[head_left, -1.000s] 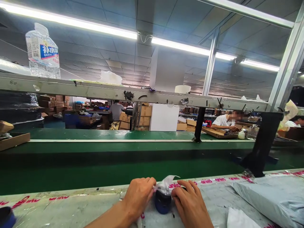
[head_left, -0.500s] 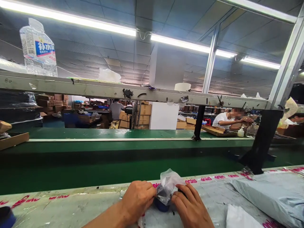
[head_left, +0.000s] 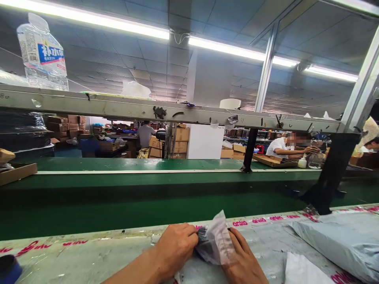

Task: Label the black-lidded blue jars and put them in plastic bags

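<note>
A translucent plastic bag (head_left: pixel 218 242) stands between my hands above the covered bench. A dark item (head_left: pixel 201 234) shows at its left side; its kind is unclear. My left hand (head_left: pixel 177 249) is closed, with its fingertips pinched at the bag's left edge beside the dark item. My right hand (head_left: pixel 244 258) is closed on the bag's right side, and the film partly covers its fingers. Under the bag, something dark blue is mostly hidden.
A blue ring-shaped object (head_left: pixel 10 269) lies at the bench's left edge. Flat white plastic packaging (head_left: pixel 340 240) rests at right. Beyond runs a green conveyor belt (head_left: pixel 118 213), with a black-wrapped post (head_left: pixel 328 173) at right. A co-worker (head_left: pixel 280 146) sits across the line.
My right hand has shifted in against the bag, and the film now lies over its fingers. The bag's top has moved right and spread upward. The left hand stays nearly in place.
</note>
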The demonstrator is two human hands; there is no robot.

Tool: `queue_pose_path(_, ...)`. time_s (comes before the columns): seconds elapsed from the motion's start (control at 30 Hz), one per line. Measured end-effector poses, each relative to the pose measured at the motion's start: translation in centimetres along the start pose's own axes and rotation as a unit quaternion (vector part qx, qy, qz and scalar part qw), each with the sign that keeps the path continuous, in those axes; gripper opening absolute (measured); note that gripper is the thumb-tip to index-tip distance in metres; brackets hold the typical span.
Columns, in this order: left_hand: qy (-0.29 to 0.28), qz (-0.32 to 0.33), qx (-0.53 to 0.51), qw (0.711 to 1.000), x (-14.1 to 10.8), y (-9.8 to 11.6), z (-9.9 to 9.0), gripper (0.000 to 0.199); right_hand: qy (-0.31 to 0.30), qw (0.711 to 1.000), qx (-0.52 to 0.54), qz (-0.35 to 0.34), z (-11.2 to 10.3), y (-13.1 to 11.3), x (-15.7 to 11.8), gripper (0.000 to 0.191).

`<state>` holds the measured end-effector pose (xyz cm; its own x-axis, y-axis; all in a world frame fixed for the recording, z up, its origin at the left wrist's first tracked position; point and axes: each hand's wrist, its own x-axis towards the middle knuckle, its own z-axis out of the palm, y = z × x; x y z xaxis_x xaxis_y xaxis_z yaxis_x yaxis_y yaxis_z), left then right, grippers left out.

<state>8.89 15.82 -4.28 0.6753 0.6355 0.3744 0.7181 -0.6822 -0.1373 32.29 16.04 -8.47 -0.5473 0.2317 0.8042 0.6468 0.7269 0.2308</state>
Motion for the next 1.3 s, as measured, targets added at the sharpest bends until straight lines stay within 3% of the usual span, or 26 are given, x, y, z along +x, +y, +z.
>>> queue_pose_path(0.27,-0.033,-0.041,-0.038,0.998,-0.2,0.3,0.5,0.015,-0.042,0.998,-0.03,0.035,-0.3,0.4,0.3,0.032)
queue_pose_path(0.47,-0.055,-0.068,-0.078,0.993,0.1,0.3,0.7,0.016,-0.046,0.997,-0.057,0.005,1.0,0.2,-0.9,0.04)
queue_pose_path(0.57,-0.055,-0.092,-0.106,0.989,0.1,0.3,0.4,0.016,-0.05,0.997,-0.055,-0.007,1.2,0.0,-0.7,0.032)
queue_pose_path(0.8,-0.051,-0.15,-0.174,0.972,0.1,0.9,-1.4,0.011,-0.08,0.994,-0.04,0.066,-0.1,0.1,1.8,0.016)
queue_pose_path(1.0,-0.056,-0.165,-0.186,0.967,-0.2,1.9,-1.0,0.017,-0.056,0.996,-0.062,0.038,0.5,-0.4,0.4,0.018)
queue_pose_path(1.13,-0.054,-0.17,-0.217,0.96,-0.1,1.7,-0.7,0.017,-0.054,0.995,-0.063,0.061,1.2,-1.2,-0.3,0.017)
queue_pose_path(1.3,-0.049,-0.189,-0.283,0.939,0.3,0.9,-1.1,0.011,-0.083,0.991,-0.028,0.103,1.0,-1.6,0.8,0.016)
